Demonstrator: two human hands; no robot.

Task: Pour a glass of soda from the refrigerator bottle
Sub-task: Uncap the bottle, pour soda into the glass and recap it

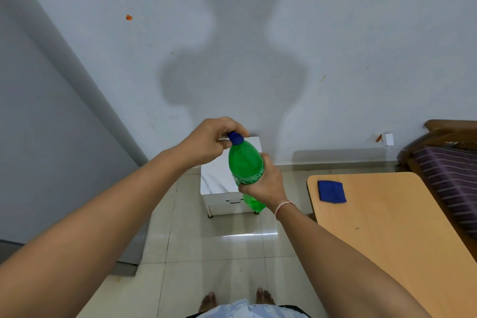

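The right hand [262, 183] grasps the green bottle [245, 165] by its middle in the air above the floor, the left hand [213, 141] pinches its blue cap [236, 137], still on, so opening and pouring remain, I judge; no glass is visible.

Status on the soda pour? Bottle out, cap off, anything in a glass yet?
Done: the green bottle is out and held up over the floor by the right hand around its middle. In hand: the left hand grips the blue cap, which is on the neck. Left: cap off and the pour. No glass in view; the wooden table shows only a blue cloth.
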